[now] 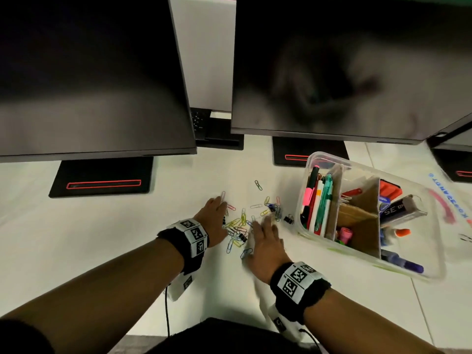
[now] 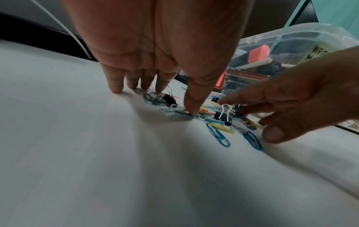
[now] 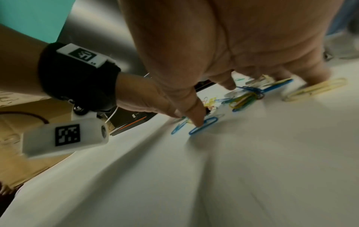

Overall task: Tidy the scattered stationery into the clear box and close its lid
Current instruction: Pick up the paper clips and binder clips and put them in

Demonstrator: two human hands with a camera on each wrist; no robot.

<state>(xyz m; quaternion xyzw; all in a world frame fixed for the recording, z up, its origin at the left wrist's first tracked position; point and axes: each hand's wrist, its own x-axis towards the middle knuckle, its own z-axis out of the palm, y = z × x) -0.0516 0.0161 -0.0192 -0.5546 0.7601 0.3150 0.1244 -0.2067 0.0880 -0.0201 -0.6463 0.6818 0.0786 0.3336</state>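
Coloured paper clips [image 1: 240,224] and small black binder clips [image 1: 288,218] lie scattered on the white desk. My left hand [image 1: 213,217] rests flat on the left side of the pile, fingertips [image 2: 116,90] touching the desk and thumb [image 2: 192,110] on the clips. My right hand [image 1: 265,241] lies on the right side, fingers straight, its thumb [image 3: 198,121] pressing a blue clip [image 3: 204,125]. The clear box [image 1: 431,256] stands to the right, holding pens [image 1: 319,200], markers and cardboard dividers. Its lid is not in view.
Two dark monitors [image 1: 89,72] hang over the back of the desk on black bases [image 1: 102,178]. The box's near wall [image 2: 303,46] sits just behind the clips. A monitor base [image 1: 293,152] is behind the box.
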